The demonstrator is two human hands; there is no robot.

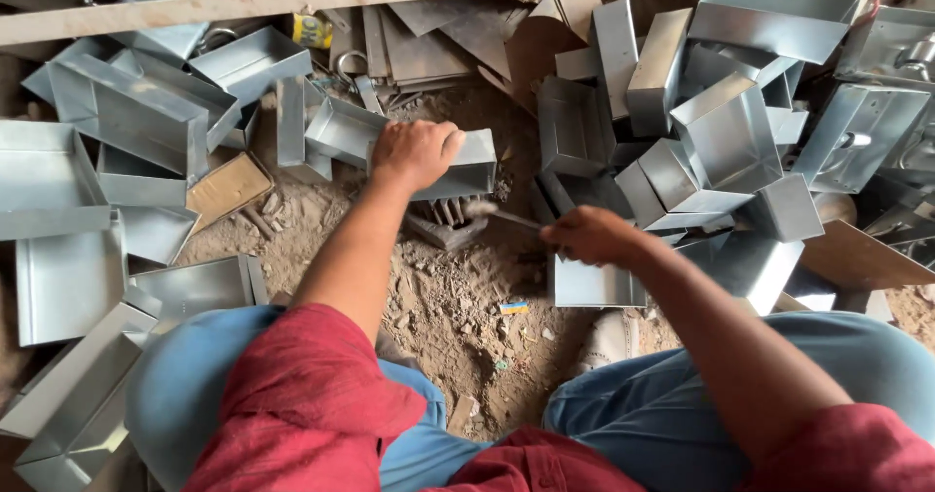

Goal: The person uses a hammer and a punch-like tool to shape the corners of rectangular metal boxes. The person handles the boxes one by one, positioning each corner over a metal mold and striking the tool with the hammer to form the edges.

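Hands first: left hand (414, 153) grips a metal tray (409, 151) lying crosswise over the dirt floor (438, 307); right hand (589, 234) is closed on a hammer (497, 214), its head pointing left toward the tray. Loose trays (730, 112) surround them.

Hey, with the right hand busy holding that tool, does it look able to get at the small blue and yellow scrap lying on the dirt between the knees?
Probably yes. The scrap lies in the open on the dirt floor, just below the right hand, with nothing over it. That hand is shut on a thin tool, though, so picking it up looks awkward.
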